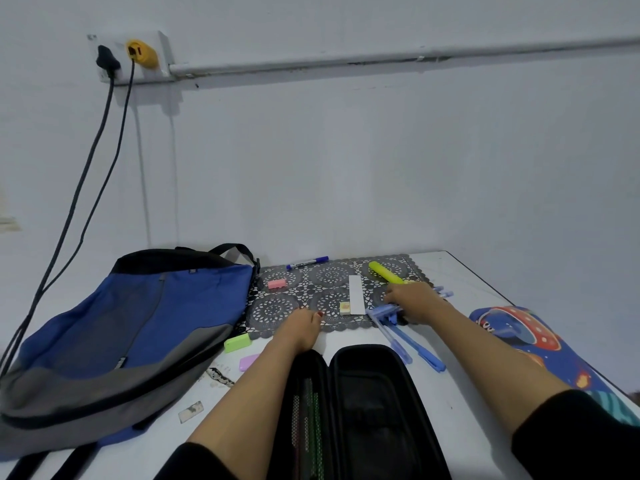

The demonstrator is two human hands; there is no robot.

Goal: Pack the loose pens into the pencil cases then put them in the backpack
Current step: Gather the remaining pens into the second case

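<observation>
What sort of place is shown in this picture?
Probably a study desk at home: a white table against a wall, with blue pens, an open pencil case and a backpack on it, and a wall socket above.

The backpack (128, 327) lies on the left of the table (467, 289). A mat (311, 289) sits in the middle, at the back. The open case (363, 410) lies in front of the mat. Pens (405, 341) lie right of it, some on the mat. The other case (519, 334) lies at the right edge. A marker (307, 262) and a highlighter (384, 271) lie far back on the mat.
</observation>
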